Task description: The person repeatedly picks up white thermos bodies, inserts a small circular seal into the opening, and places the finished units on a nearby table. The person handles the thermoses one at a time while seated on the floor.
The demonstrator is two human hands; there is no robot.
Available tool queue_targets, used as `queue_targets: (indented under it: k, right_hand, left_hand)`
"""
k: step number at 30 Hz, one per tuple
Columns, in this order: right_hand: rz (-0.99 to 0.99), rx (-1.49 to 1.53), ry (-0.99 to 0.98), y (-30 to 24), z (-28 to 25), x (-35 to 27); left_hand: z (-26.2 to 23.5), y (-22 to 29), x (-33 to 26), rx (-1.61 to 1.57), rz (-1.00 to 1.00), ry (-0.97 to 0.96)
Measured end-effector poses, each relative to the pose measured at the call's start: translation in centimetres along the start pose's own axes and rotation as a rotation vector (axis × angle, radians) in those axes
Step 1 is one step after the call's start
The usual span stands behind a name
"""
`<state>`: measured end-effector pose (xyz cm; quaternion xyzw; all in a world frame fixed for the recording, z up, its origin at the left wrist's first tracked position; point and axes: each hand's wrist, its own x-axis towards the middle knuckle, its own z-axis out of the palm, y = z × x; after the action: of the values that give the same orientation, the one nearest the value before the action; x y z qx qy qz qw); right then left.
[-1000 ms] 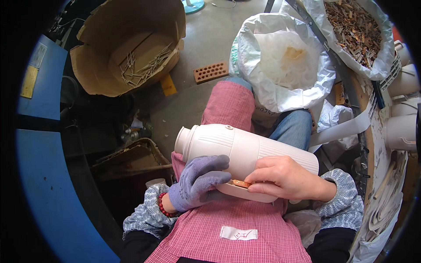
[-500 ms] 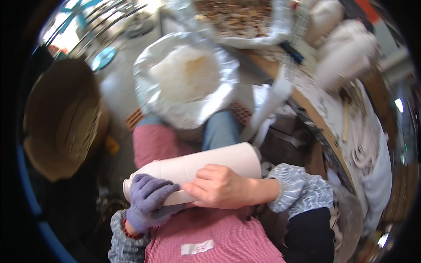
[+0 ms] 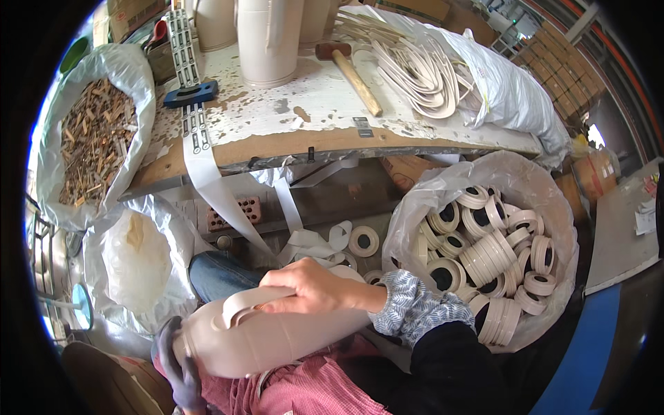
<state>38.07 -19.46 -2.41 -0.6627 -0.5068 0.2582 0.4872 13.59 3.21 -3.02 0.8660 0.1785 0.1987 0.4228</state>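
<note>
A beige plastic flask body (image 3: 277,339) lies tilted across my lap, its neck toward the left. My left hand (image 3: 178,366), in a grey-purple glove, wraps round the neck end. My bare right hand (image 3: 308,285) is closed on the curved beige handle (image 3: 256,299) on the flask's upper side. The flask's far right end is partly behind my right hand and wrist.
A worn white workbench (image 3: 277,117) carries another beige flask (image 3: 268,41), a mallet (image 3: 353,76), beige strips (image 3: 422,76) and a label roll holder (image 3: 190,95). Ring-shaped parts (image 3: 491,256) fill a plastic-lined bin (image 3: 408,207) at right. Wood scraps (image 3: 97,142) fill a sack at left.
The view has swung to the right, bringing the bench and the bin of rings into sight. The flask has turned so its handle faces up, and my right hand now grips that handle.
</note>
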Motion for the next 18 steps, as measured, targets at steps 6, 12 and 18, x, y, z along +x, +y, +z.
queue_targets:
  k: [6,12,18]
  right_hand:
    - [0.196,-0.165,0.131,3.3,-2.0,-3.3]
    - [0.248,-0.093,-0.129,3.7,-4.0,0.7]
    - [0.078,-1.022,0.722,12.3,-22.0,18.0]
  left_hand:
    - [4.5,-1.9,2.0,-0.260,-0.179,-0.041]
    - [3.0,-2.1,4.6,-0.242,-0.184,-0.061]
    - [1.0,-3.8,14.0,0.281,0.392,0.079]
